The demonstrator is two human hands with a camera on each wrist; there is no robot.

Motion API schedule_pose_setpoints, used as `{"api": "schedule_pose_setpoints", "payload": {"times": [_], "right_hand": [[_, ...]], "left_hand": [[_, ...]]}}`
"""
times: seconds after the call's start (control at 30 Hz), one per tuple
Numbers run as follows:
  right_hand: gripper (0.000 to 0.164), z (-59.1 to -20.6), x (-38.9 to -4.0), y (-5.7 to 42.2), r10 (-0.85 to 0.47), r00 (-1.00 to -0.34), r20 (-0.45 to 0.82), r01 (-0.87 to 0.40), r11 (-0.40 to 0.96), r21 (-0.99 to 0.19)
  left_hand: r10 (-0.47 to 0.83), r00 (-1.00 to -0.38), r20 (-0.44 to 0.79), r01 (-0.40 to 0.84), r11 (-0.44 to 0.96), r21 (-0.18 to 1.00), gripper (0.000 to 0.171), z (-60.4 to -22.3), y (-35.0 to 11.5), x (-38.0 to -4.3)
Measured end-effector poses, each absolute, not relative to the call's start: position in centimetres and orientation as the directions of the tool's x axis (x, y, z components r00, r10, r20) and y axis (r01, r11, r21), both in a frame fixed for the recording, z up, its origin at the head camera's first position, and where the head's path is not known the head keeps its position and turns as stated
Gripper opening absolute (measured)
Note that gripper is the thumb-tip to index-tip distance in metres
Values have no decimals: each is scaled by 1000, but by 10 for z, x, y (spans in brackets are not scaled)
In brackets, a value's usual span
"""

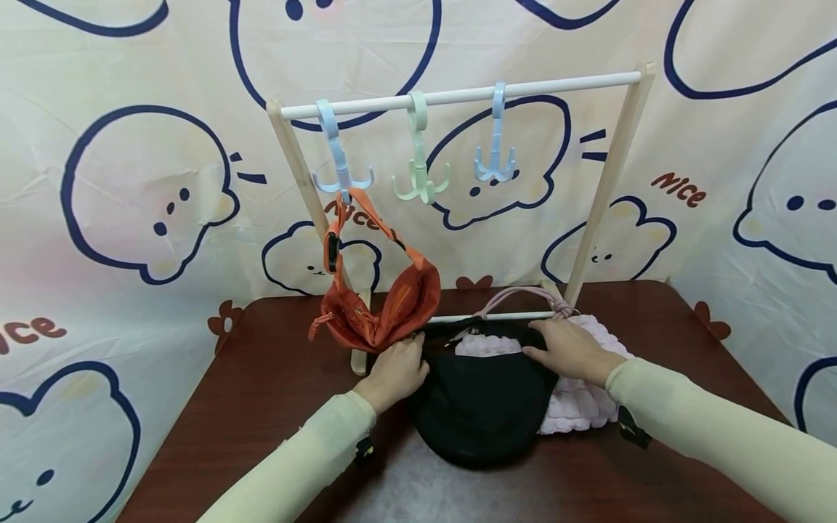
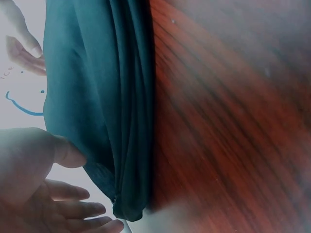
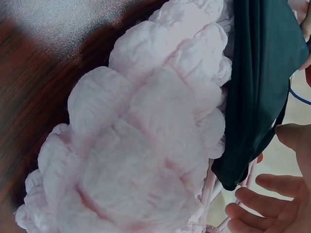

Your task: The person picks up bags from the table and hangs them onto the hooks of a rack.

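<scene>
A dark, soft bag (image 1: pixel 484 407) with a rounded bottom is on the table in front of the rack. My left hand (image 1: pixel 396 369) is at its upper left corner; in the left wrist view the thumb (image 2: pixel 70 154) touches the dark cloth and the fingers stretch out loosely. At the upper right corner is my right hand (image 1: pixel 575 350), its thumb (image 3: pixel 290 136) right at the bag's edge and its fingers spread. Behind and to the right lies a puffy pale pink bag (image 3: pixel 136 160), partly hidden by the dark bag. An orange bag (image 1: pixel 418 290) hangs close above my left hand.
A rack with a white top rod (image 1: pixel 562 85) and wooden posts stands at the back. From it hang a blue hook (image 1: pixel 338 156) bearing the orange bag, a green hook (image 1: pixel 418 156) and another blue hook (image 1: pixel 497 138). The brown table (image 1: pixel 216 436) meets a patterned cloth backdrop.
</scene>
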State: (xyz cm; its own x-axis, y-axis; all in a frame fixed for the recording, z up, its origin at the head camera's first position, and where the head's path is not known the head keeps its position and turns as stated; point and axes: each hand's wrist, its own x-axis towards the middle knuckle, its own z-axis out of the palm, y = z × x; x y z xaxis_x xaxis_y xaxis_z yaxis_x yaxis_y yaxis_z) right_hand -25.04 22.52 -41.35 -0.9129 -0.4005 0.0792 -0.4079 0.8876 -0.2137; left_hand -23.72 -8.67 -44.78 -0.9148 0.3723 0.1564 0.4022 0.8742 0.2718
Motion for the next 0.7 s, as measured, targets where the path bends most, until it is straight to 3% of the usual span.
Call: {"api": "schedule_pose_setpoints", "payload": {"times": [0.4, 0.7], "right_hand": [[54, -417, -254, 227, -388, -921, 29, -385, 896, -220], [53, -416, -258, 226, -379, -925, 21, -374, 901, -219]], "left_hand": [[338, -941, -11, 322, 904, 282, 58, -450, -88, -245], [295, -954, -42, 267, 908, 322, 56, -453, -85, -252]]}}
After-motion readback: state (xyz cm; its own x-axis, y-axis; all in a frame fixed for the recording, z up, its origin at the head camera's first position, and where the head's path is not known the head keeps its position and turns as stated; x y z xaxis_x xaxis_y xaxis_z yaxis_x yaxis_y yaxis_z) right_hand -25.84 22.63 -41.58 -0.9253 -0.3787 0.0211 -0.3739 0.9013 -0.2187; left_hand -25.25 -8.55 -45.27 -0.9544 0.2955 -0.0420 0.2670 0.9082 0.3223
